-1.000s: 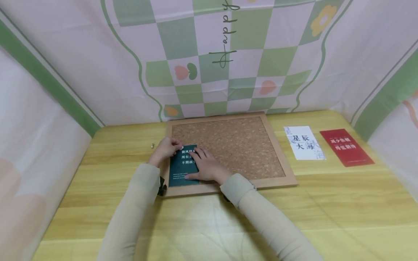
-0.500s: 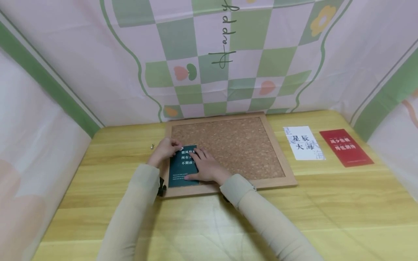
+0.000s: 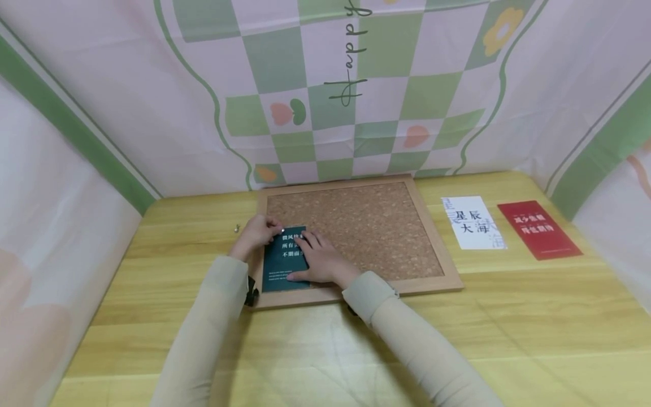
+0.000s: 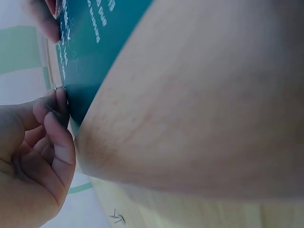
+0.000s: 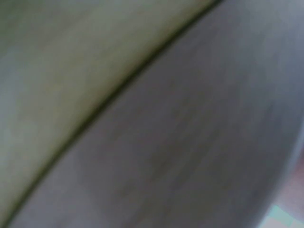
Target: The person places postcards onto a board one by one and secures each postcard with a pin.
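A dark green card [image 3: 285,265] with white characters lies on the left part of a cork board [image 3: 366,232] with a wooden frame. At the card's top left corner, my left hand [image 3: 256,233] pinches a small silver thumbtack [image 3: 282,230] between thumb and forefinger; in the left wrist view the fingertips sit right at the card's surface. My right hand [image 3: 324,260] rests on the card's right side with fingers spread, covering part of the lettering. Mostly a blurred sleeve [image 5: 166,142] fills the right wrist view.
Loose thumbtacks [image 4: 117,217] lie on the wooden table [image 3: 168,271] left of the board. Right of it lie a white card [image 3: 474,223] with black characters and a red card [image 3: 539,230]. A checkered cloth [image 3: 335,85] hangs behind the board.
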Demonstrator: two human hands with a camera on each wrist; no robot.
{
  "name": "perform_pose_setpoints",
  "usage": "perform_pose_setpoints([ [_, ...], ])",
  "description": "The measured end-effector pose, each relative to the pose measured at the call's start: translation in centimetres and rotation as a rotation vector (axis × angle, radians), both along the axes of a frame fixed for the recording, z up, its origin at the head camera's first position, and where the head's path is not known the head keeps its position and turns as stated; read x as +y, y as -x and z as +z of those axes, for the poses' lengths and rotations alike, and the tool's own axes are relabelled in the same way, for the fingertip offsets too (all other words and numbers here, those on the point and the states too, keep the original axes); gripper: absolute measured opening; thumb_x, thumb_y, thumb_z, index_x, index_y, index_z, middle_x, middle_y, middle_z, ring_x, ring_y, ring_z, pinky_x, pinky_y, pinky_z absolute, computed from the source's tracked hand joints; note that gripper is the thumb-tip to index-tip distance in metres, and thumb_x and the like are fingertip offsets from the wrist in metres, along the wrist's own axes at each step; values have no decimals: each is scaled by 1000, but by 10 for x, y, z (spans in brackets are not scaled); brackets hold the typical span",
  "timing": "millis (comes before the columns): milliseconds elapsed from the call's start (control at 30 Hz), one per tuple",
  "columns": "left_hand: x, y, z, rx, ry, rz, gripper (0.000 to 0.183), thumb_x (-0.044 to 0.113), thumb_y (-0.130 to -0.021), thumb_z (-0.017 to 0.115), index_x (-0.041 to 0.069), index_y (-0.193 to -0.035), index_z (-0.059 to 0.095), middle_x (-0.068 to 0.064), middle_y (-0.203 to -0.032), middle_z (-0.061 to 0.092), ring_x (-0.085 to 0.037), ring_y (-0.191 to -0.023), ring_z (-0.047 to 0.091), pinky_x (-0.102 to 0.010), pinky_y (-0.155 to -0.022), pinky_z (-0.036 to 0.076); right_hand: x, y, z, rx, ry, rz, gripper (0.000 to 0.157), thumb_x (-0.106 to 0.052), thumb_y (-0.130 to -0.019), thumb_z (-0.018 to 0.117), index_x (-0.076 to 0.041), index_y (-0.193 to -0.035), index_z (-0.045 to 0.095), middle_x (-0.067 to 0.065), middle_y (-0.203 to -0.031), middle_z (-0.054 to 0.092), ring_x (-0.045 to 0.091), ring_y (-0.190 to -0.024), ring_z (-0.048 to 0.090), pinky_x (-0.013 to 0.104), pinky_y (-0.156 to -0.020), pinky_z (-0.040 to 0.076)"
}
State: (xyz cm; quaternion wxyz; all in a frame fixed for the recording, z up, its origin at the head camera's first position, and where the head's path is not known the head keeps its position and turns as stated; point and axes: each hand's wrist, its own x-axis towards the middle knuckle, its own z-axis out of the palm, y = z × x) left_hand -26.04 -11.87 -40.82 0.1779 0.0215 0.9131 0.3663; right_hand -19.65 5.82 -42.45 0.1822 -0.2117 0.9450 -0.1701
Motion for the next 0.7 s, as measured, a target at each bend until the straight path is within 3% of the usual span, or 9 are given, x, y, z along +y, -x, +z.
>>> perform_pose_setpoints([
  [700, -2, 3, -1, -25, -18, -33, 28, 16, -100, 48, -3, -112, 65, -18, -107, 64, -16, -80, 63, -25, -72, 57, 1, -1, 1, 7, 0, 8, 93, -62, -84, 58, -13, -153, 20, 11, -161, 12, 30, -150, 6, 45, -123, 10],
])
